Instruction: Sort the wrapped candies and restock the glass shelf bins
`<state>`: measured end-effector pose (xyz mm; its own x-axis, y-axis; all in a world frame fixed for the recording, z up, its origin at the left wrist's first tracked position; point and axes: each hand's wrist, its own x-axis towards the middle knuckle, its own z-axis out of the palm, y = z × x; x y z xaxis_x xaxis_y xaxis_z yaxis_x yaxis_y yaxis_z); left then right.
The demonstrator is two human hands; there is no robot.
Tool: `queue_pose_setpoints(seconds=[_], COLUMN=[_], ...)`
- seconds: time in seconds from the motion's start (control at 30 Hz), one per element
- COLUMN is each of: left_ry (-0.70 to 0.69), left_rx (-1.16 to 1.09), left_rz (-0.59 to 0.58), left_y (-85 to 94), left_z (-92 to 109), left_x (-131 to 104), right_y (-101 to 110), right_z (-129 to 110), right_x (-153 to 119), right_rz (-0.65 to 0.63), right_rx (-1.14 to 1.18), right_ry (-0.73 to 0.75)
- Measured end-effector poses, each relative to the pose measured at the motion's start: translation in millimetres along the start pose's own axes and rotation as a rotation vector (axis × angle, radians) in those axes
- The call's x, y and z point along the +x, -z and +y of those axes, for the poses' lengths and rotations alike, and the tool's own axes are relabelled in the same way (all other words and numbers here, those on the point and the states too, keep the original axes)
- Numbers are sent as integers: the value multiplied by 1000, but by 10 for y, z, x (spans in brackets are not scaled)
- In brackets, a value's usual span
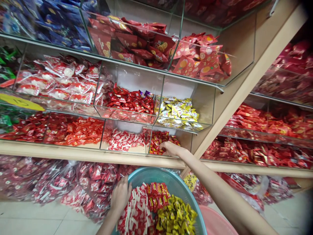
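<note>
A teal basket (195, 202) holds red-and-white candies (137, 210), small red packets (157, 194) and yellow candies (176, 215). My left hand (121, 194) is at the basket's left rim, with its fingers wrapped over the edge. Reaching into the lowest shelf compartment at the right, my right hand (170, 148) touches the red-and-yellow candies (156, 140). Its fingers are curled together, and whatever they may hold is too small to make out.
Glass dividers split the wooden shelf (93, 156) into compartments of wrapped candy. A slanted wooden post (244, 85) stands right of my reach. Bagged candy (95, 182) lies below. A pink basket (215, 222) sits beside the teal one.
</note>
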<state>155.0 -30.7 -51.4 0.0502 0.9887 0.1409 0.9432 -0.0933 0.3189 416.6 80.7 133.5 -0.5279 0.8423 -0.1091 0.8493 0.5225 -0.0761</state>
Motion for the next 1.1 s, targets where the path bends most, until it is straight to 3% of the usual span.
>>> queue_pose_setpoints(seconds=[0.33, 0.77, 0.83, 1.0, 1.1], left_ry=[8, -17, -15, -6, -8], left_rx=[-2, 26, 26, 0, 18], left_rz=[3, 31, 30, 11, 4], left_y=[-12, -19, -26, -54, -53], left_z=[-4, -17, -19, -29, -35], left_x=[-7, 1, 9, 19, 13], right_y=[41, -11, 46, 214, 200], right_z=[-46, 48, 50, 41, 24], right_x=[50, -67, -90, -84, 18], right_rz=[-58, 4, 55, 360, 406], right_rx=[-45, 30, 61, 141, 189], right_ry=[-26, -127, -149, -353, -505])
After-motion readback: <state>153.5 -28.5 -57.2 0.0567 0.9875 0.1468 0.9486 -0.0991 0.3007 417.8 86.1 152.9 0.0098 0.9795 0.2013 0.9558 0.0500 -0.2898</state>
